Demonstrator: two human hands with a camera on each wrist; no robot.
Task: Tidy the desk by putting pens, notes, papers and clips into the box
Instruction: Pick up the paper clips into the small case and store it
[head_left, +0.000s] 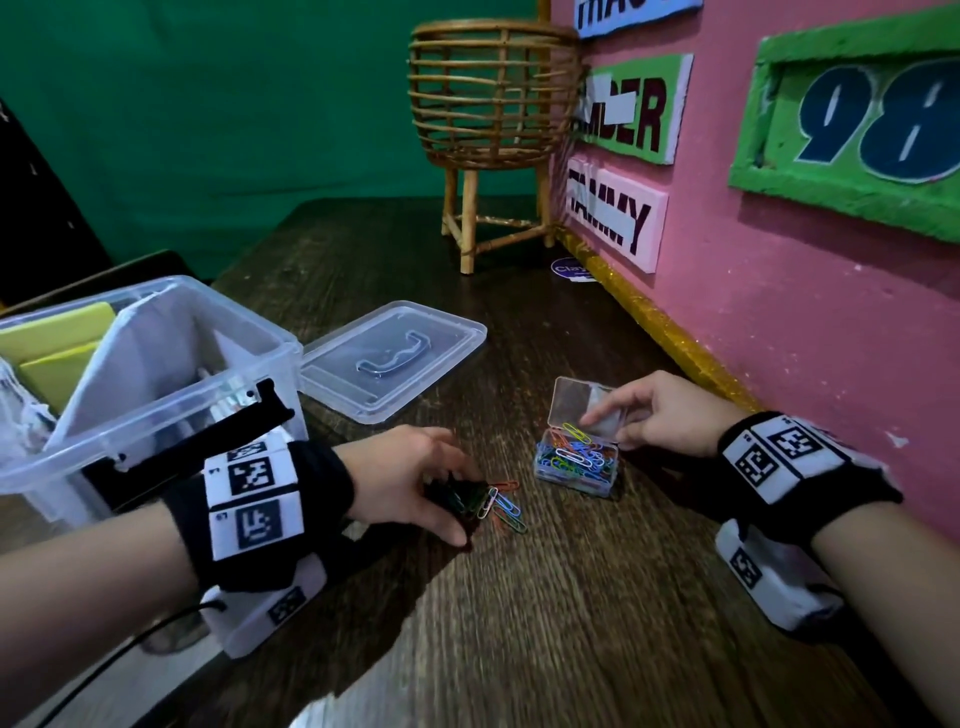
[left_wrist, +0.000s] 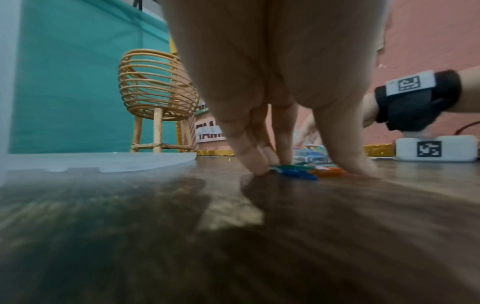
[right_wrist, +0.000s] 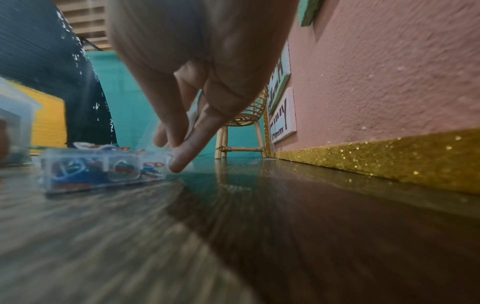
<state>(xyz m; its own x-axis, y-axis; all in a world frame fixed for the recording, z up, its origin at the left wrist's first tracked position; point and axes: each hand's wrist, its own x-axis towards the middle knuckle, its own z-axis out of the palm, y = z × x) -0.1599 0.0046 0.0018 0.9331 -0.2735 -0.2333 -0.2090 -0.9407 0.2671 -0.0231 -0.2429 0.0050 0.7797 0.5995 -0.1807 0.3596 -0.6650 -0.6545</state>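
Observation:
Loose coloured paper clips (head_left: 504, 506) lie in a small heap on the dark wooden desk. My left hand (head_left: 460, 506) is cupped over them, fingertips (left_wrist: 255, 166) and thumb down on the desk on either side, gripping part of the heap (left_wrist: 298, 172). To the right stands a small clear clip case (head_left: 576, 467), full of clips, its hinged lid (head_left: 582, 408) raised. My right hand (head_left: 605, 410) pinches that lid, and a fingertip (right_wrist: 179, 164) reaches down beside the case (right_wrist: 103, 168). The large clear box (head_left: 156, 423) at the left holds yellow notes (head_left: 57, 327) and papers.
The big box's clear lid (head_left: 395, 358) lies flat behind my left hand. A rattan basket on legs (head_left: 493, 98) stands at the back. A pink board with a gold glitter strip (head_left: 675, 332) runs along the desk's right side.

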